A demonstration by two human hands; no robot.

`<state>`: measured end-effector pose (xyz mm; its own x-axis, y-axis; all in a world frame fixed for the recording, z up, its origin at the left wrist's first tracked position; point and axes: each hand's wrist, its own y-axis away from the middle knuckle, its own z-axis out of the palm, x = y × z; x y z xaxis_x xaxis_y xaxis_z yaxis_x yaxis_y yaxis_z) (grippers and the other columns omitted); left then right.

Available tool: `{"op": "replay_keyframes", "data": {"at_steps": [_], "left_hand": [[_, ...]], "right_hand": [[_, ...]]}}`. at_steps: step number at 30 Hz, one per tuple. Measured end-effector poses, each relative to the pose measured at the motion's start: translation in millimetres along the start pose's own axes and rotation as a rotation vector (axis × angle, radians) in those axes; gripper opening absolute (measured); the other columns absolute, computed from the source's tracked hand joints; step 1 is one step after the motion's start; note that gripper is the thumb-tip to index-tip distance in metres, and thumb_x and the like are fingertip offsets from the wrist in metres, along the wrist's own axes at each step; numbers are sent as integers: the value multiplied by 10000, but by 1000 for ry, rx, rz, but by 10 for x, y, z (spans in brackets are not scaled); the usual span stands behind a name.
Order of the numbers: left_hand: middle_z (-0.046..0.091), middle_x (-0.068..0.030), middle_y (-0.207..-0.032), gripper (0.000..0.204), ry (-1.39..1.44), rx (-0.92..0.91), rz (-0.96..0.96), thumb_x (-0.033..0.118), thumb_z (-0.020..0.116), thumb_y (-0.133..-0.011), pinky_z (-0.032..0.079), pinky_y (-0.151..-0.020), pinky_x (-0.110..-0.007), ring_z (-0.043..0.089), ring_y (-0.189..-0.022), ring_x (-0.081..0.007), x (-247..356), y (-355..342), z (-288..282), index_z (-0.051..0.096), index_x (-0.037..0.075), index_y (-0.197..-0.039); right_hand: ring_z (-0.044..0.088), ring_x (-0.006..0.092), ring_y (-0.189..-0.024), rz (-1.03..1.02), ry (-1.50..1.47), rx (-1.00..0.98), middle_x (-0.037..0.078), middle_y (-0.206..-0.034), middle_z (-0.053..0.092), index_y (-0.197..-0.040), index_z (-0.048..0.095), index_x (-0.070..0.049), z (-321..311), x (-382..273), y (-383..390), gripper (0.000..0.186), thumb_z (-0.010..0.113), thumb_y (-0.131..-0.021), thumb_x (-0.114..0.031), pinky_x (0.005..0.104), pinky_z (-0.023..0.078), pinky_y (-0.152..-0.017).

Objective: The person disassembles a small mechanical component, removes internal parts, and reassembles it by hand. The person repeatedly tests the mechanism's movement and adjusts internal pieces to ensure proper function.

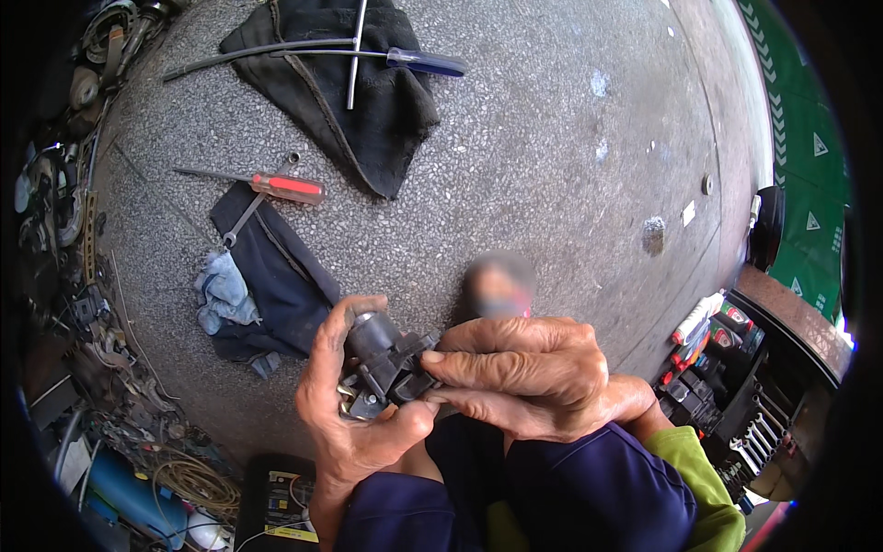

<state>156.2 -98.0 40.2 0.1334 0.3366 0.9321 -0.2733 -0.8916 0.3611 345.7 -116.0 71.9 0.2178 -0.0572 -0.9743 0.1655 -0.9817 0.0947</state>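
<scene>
Right of a blue rag (pixel 223 293), the left hand (pixel 338 438) grips a black machine part (pixel 379 348) while the right hand (pixel 538 375) pinches its edge; a red-handled screwdriver (pixel 288 189) lies beyond the rag.

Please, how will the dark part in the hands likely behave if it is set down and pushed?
The dark part probably stays stiff, since its edges look hard and crisp. It may rock rather than roll freely, because its outline is angular apart from a rounded cylinder.

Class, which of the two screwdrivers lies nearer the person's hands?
The red-handled screwdriver, which crosses the wrench; the blue-handled screwdriver lies farther away, its shaft over the black cloth.
</scene>
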Motion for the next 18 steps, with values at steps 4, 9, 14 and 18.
{"op": "replay_keyframes", "data": {"at_steps": [4,9,14,18], "left_hand": [[573,-44,-861,742,59,-19,-97,249,745,-626,471,-679,-242,547,-754,-99,56,-39,4,493,-50,-1257],[572,-36,-860,735,213,-33,-162,231,747,-641,472,-681,-239,546,-747,-98,12,-48,38,478,-50,-1264],[580,-39,-868,719,115,61,-104,212,752,-653,481,-681,-250,555,-746,-102,38,-23,79,476,-45,-1265],[586,-66,-901,721,-149,171,133,236,763,-661,487,-656,-261,566,-737,-116,-37,6,103,480,-45,-1262]], "right_hand": [[706,280,-825,5,38,41,189,-956,684,-1038,696,42,24,-2,-18,307,769,-746,-13,313,572,-676],[717,227,-658,-67,78,210,176,-813,710,-946,735,21,136,27,-40,270,812,-691,-23,288,568,-547],[714,214,-637,-253,250,235,173,-758,705,-908,731,25,134,88,-52,268,817,-659,-25,292,560,-516],[712,215,-633,-230,253,249,160,-752,706,-856,723,31,127,96,-64,236,818,-649,-29,279,551,-511]]}}
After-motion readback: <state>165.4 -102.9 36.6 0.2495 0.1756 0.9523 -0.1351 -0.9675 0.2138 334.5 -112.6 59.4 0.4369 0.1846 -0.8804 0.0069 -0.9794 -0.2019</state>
